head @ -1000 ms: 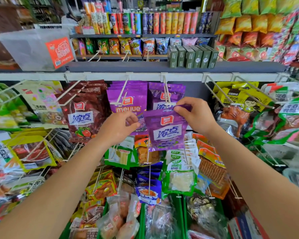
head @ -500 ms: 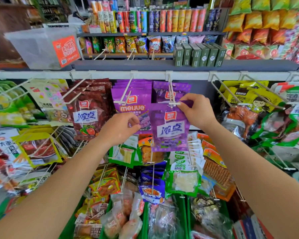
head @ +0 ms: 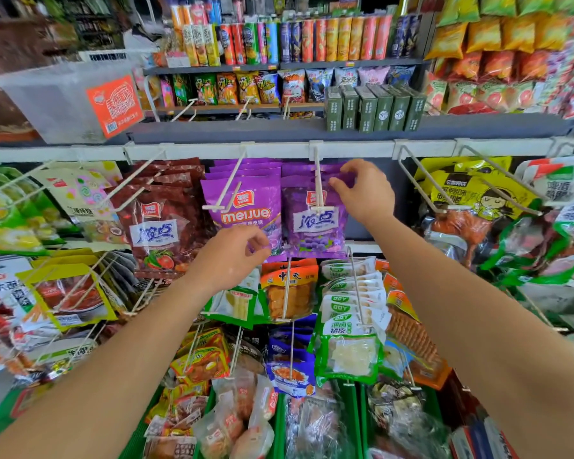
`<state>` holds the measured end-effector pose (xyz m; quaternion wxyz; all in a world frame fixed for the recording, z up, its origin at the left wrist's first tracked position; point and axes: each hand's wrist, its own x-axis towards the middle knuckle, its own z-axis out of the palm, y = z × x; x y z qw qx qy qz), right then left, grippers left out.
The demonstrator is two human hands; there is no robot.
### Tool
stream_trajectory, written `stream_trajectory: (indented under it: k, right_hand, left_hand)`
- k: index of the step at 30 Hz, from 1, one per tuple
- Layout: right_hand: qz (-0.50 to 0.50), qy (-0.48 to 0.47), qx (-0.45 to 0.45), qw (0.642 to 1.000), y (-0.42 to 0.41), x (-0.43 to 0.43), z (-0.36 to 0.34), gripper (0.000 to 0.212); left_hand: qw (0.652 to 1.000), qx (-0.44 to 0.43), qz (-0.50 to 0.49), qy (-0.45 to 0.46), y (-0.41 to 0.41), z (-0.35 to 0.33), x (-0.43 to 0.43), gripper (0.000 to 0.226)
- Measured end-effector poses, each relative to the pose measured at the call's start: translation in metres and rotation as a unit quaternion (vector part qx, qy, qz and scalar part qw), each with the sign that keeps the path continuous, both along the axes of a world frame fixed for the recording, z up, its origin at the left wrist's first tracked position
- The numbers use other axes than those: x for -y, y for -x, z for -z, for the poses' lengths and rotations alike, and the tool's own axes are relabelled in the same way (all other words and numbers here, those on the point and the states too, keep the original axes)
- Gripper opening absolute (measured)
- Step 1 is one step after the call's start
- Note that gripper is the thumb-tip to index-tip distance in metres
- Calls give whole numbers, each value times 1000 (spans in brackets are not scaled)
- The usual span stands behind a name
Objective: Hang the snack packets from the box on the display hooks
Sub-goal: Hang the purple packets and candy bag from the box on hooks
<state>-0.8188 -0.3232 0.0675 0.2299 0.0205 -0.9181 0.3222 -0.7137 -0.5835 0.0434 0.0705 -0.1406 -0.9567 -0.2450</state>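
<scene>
The purple packet (head: 315, 226) hangs on the middle hook (head: 317, 180), the right hand (head: 365, 197) pinching its top corner. The left hand (head: 229, 260) curls below; holding anything, I cannot tell. More may be left.

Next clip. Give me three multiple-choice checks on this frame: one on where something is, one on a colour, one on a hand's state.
1. Where is the purple packet that the right hand touches?
A. On a hook, right of the meijue packets
B. On the top shelf among the tubes
C. In a green bin below

2. What colour are the tomato-picture packets left of the meijue packets?
A. Yellow
B. Dark red
C. Blue

3. What is the right hand doing?
A. Lying flat on a shelf
B. Hanging idle
C. Pinching the purple packet's upper right corner

Key:
1 A, the hook's front bar crosses the packet's face.
2 B, their fronts are dark red around a white label.
3 C, its fingers and thumb close on that corner.
</scene>
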Motion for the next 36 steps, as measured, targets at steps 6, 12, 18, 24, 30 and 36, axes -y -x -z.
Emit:
stream_trajectory:
  k: [6,12,18,24,30,36]
  right_hand:
    - [10,36,26,999,-2,-9,19,68]
    - [5,18,34,999,-7,-7,17,60]
    - [33,-1,62,998,-44,1,55,51]
    - [-98,-162,16,982,-70,19,96,45]
    - [-76,-308,74,945,-49,32,91,70]
    - [-64,-325,78,940,-38,38,87,73]
  left_hand:
    - [1000,13,3,-5,2,11,2,14]
    - [1000,14,6,0,5,10,-1,15]
    - [1000,-2,-2,-8,7,9,4,10]
    - [997,-31,-49,50,12,32,11,30]
    - [995,-28,-70,67,11,44,16,42]
    - [981,-76,-92,151,16,50,12,62]
